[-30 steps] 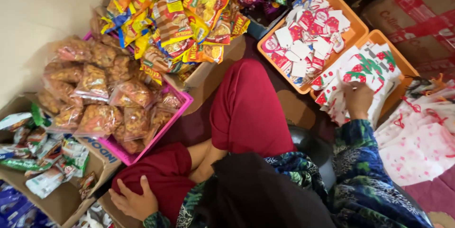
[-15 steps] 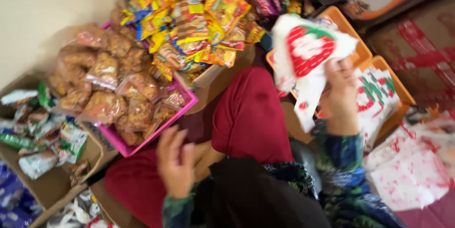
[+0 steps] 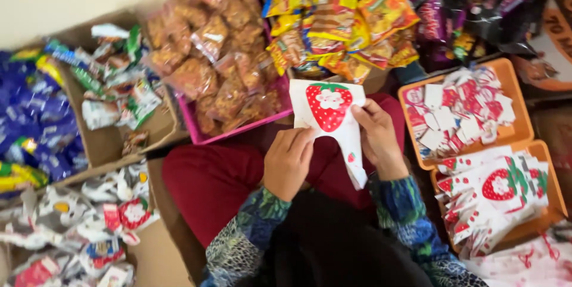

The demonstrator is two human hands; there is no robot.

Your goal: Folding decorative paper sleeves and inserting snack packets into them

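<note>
Our left hand (image 3: 289, 162) and right hand (image 3: 376, 138) each pinch an edge of the white strawberry-printed bag (image 3: 330, 123), holding it over our lap, seemingly to spread its mouth. More such bags fill the orange tray (image 3: 536, 150) at our right; the pink basket (image 3: 238, 132) of snack packets sits just ahead.

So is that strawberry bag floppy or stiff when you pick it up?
Probably floppy: the strawberry bag sags below the right hand where nothing holds it. It looks light, since the left hand grips only its edge. Its thin, smooth-looking plastic might slip a little.
</note>
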